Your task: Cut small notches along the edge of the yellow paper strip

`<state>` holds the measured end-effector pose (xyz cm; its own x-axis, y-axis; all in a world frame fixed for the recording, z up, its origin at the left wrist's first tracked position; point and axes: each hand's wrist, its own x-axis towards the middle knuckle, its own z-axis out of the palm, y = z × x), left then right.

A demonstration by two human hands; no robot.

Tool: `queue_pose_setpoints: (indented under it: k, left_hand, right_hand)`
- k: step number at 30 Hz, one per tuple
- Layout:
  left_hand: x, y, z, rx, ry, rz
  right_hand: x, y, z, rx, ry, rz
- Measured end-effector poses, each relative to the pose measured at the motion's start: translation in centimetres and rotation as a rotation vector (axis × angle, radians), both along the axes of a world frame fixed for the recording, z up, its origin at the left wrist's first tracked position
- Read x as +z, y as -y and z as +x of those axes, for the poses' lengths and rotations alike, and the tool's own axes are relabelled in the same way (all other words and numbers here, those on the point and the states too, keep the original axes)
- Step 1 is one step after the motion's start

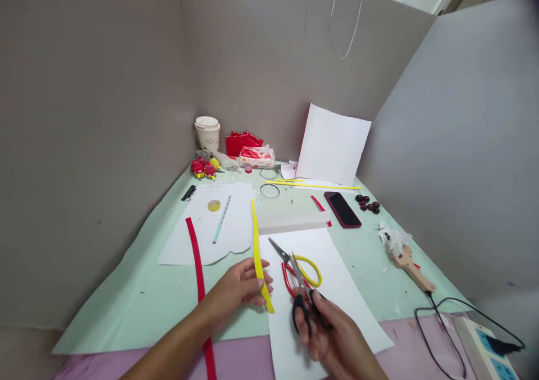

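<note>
The right hand (332, 329) gripped the black handles of a pair of scissors (300, 290), blades pointing away over a white sheet (332, 290). Beside it, the left hand (240, 287) pinched a yellow strip (256, 245) near its lower end, the strip rising away toward the table's middle. A second pair of scissors (301, 270), with red and yellow handles, lay on the sheet just beyond the right hand. A red strip (196, 256) ran along the green mat (138, 296) left of the left hand. Farther off lay a phone (342, 209), and a paper cup (207, 133) stood by the back wall.
</note>
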<state>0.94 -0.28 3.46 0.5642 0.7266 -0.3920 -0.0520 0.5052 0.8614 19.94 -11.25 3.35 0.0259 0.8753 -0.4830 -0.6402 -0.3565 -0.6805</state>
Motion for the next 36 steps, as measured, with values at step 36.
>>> queue_pose_setpoints:
  k: [36]
  left_hand:
    - [8.1,6.0,0.6,0.257,-0.171,0.402]
  right_hand:
    - [9.2,-7.4,1.8,-0.036,0.067,0.466]
